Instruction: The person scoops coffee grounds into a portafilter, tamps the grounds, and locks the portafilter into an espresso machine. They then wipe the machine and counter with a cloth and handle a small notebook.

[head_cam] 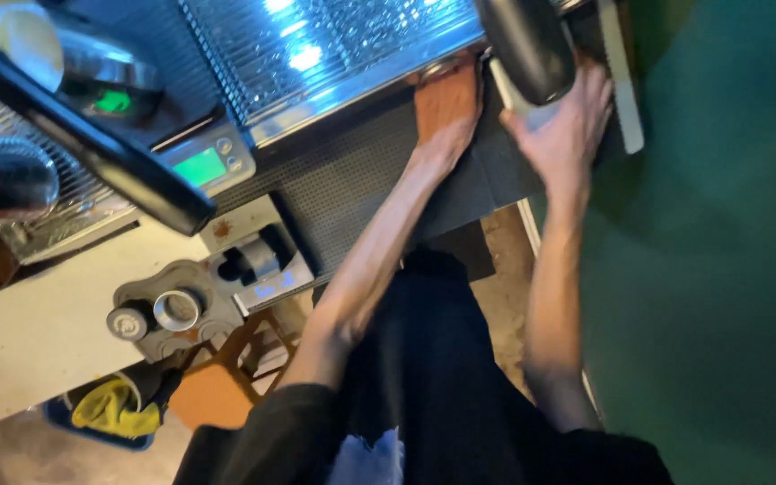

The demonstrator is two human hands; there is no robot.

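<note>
Head view, step in hand: wiping, as it looked; the left hand (446,112) lay flat, fingers spread, pressing a rust-brown cloth (445,97) onto the dark perforated rubber mat (352,189) at the foot of the shiny ribbed-steel coffee machine (316,45).
Right hand: the right hand (568,126) was open, palm against a pale flat slab (523,103) under a black rounded handle (527,40); whether it gripped anything could not be told.
Next move: probably calls for sliding the cloth along the mat while steadying the slab.
Count: two hands, one cloth, one mat.
Desk: the pale desk (38,323) carried one grey tamping stand (168,310) and one small scale with a green display (201,164).
</note>
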